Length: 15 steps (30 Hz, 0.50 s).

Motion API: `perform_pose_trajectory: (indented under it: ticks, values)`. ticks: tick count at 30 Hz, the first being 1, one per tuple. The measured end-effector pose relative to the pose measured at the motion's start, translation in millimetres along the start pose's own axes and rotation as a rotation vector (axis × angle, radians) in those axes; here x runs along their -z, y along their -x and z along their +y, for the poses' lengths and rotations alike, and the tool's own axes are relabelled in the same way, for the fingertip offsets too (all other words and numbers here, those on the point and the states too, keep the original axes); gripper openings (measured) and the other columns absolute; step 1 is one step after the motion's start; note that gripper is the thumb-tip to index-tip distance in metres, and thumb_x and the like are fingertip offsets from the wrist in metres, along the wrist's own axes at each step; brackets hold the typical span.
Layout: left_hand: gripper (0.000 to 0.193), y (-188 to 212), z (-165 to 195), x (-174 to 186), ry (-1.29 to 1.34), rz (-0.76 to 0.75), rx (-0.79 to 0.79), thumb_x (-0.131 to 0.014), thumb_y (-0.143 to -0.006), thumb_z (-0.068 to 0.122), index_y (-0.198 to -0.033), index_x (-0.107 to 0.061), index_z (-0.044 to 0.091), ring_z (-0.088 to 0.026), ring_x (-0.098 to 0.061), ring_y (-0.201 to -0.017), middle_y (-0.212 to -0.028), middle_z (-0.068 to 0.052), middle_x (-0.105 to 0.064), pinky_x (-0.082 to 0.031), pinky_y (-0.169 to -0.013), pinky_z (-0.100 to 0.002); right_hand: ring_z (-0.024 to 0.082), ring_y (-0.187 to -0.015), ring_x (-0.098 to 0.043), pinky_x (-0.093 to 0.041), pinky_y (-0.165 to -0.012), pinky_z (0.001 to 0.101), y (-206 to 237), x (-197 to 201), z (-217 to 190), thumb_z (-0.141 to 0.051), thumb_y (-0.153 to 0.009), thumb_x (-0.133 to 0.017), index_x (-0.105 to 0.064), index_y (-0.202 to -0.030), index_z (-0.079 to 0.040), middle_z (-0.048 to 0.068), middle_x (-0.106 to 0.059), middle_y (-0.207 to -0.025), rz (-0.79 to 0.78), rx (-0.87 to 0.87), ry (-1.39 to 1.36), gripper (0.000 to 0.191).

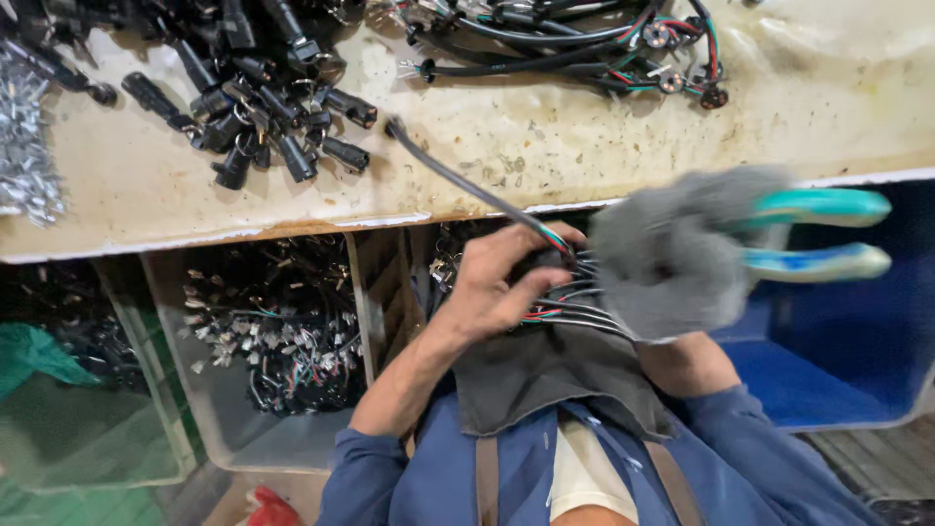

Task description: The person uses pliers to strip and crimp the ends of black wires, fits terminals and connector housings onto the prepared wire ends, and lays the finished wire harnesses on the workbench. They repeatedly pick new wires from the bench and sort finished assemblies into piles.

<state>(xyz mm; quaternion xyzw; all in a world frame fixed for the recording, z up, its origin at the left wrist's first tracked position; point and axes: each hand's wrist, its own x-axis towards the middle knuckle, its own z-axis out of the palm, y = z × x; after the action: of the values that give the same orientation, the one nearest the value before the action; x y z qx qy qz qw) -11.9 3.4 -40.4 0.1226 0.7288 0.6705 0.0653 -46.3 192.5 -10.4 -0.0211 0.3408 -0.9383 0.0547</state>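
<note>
The gloved right hand (672, 258), blurred, gripped teal-handled pliers (818, 234). The bare left hand (506, 282) pinched a bundle of cables (575, 302) below the table (584, 146) edge; its fingertips were hidden.

This is a small wiring workshop. The surface (545, 146) is worn, stained and chipped along its edge, with black connectors (263, 107) heaped on it, a pile of small metal parts (24, 136) at one end and bundles of cable (565, 44) with coloured cores at the back. Below the edge stand open bins: a clear one (243, 429) full of cut leads, a green one (88, 438) beside it and a blue one (838, 370) on the other side.
</note>
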Motion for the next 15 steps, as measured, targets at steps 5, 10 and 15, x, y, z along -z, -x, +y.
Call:
perform_pose_trajectory:
  ticks: [5, 10, 15]
  values:
    - [0.037, -4, 8, -6, -0.029, 0.013, -0.086, -0.079, -0.092, 0.008, -0.126, -0.064, 0.004, -0.025, -0.076, -0.111, -0.124, -0.013, -0.073, -0.059, -0.099, -0.031, 0.014, -0.047, -0.032, -0.025, -0.047, 0.0311, -12, -4, -1, -0.01, -0.096, -0.058, -0.045, -0.077, -0.012, 0.002, -0.038, -0.059, -0.034, -0.045, 0.145, 0.023]
    - [0.077, 4, 21, -2, -0.668, -0.35, 0.018, -0.075, -0.086, 0.007, -0.157, -0.045, 0.007, -0.034, -0.07, -0.091, -0.108, -0.018, -0.069, -0.057, -0.076, -0.042, 0.016, -0.052, -0.043, -0.032, -0.046, 0.0303, -54, -5, -10, 0.002, -0.094, -0.063, -0.057, -0.096, -0.008, 0.005, -0.05, -0.072, 0.098, 0.063, 0.785, 0.012]
    - [0.062, 8, 32, 31, -0.918, -0.493, 0.132, -0.072, -0.086, 0.02, -0.144, -0.052, 0.006, -0.033, -0.068, -0.077, -0.091, -0.014, -0.067, -0.054, -0.065, -0.046, 0.019, -0.073, -0.065, -0.048, -0.061, 0.0319, -143, 28, -45, -0.001, -0.094, -0.073, -0.066, -0.111, -0.008, 0.006, -0.064, -0.095, -0.514, 0.77, 2.246, 0.02]
